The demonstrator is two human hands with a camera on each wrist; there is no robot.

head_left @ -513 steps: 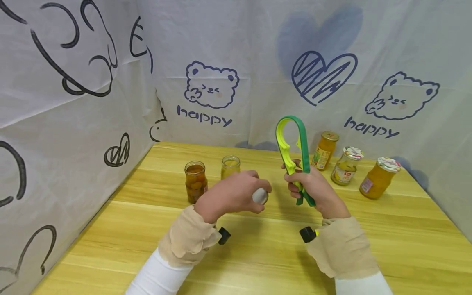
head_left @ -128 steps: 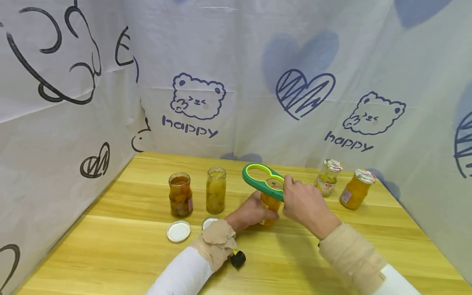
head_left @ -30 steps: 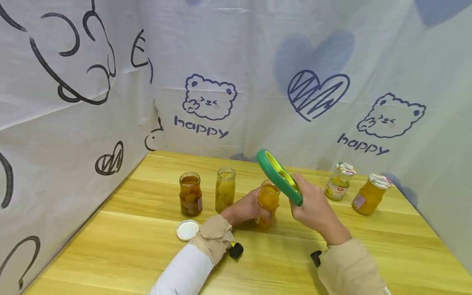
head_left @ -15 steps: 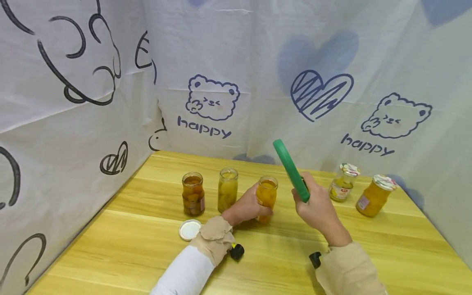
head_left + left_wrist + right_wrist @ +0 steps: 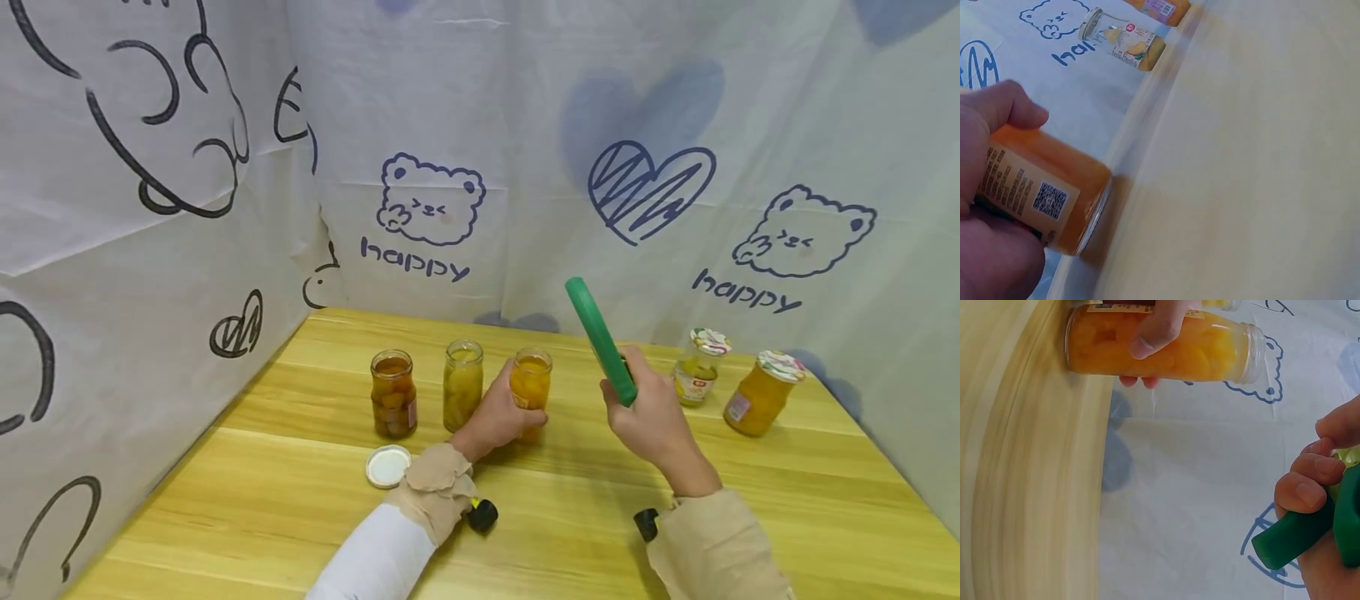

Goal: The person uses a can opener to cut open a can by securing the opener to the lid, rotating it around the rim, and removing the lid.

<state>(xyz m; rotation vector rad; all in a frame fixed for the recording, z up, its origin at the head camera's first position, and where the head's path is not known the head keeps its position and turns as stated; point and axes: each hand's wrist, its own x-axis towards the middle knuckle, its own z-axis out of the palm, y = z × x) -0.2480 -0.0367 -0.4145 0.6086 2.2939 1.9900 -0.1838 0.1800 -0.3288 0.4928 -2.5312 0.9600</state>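
My left hand (image 5: 495,412) grips a lidless glass jar of orange fruit (image 5: 531,383), upright beside a lidless jar of yellow fruit (image 5: 462,387). Its label with a square code faces the left wrist view, and the jar's base (image 5: 1094,215) is at or just above the wood. In my right hand (image 5: 652,417) is a green jar opener (image 5: 600,342), raised to the right of the jar and seen edge-on from the head. The right wrist view shows curled fingers (image 5: 1310,481) around its green handle (image 5: 1294,544). Whether a lid sits in the opener is hidden.
A lidless jar of dark fruit (image 5: 393,396) stands at the left. A white lid (image 5: 388,466) lies in front of it, by my left sleeve. Two jars with patterned lids, one pale (image 5: 699,371) and one orange (image 5: 763,396), stand at the right. Cloth walls (image 5: 525,250) border the table (image 5: 570,533).
The orange jar came from the back right to my left hand; its lid, inside the opener 4.3 s ago, is off. The opener rose rightward and turned edge-on, while the jar shifted left beside the yellow one.
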